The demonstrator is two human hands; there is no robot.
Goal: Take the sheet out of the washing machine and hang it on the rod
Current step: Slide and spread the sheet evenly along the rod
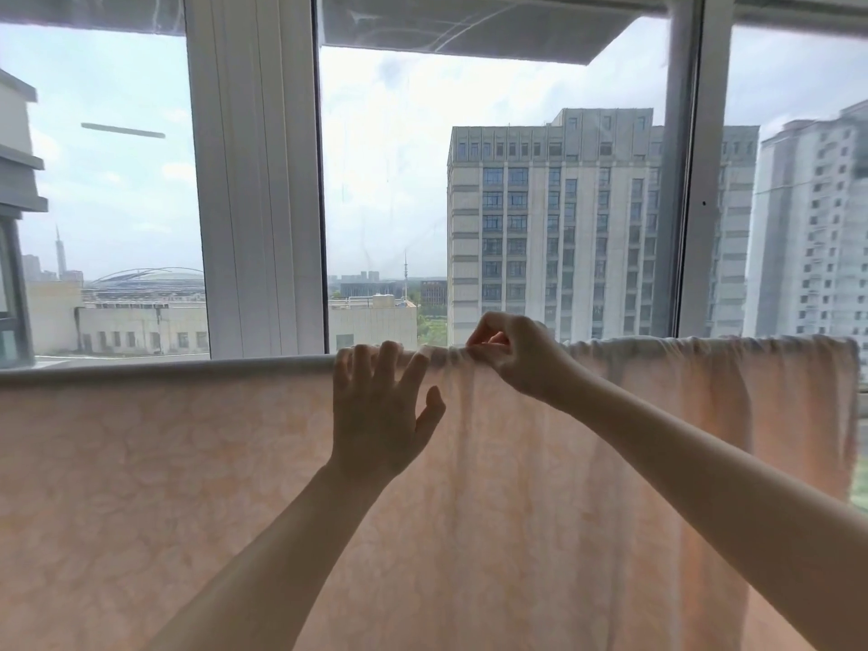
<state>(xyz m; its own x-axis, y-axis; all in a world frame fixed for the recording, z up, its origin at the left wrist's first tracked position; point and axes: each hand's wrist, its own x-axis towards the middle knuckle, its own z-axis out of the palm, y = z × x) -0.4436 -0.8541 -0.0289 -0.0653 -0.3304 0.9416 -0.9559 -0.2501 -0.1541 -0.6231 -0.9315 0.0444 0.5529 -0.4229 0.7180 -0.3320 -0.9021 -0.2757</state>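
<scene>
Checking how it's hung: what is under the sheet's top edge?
The sheet folds over a straight horizontal line, presumably the rod, fully covered. The left hand rests there; the right hand pinches the fold.

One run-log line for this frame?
stage: spreading | pale peach patterned sheet: draped over rod | left hand: flat on sheet | right hand: pinching bunched top edge

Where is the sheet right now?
The sheet hangs over the rod across the lower view, before the window; both hands touch its top edge.
</scene>
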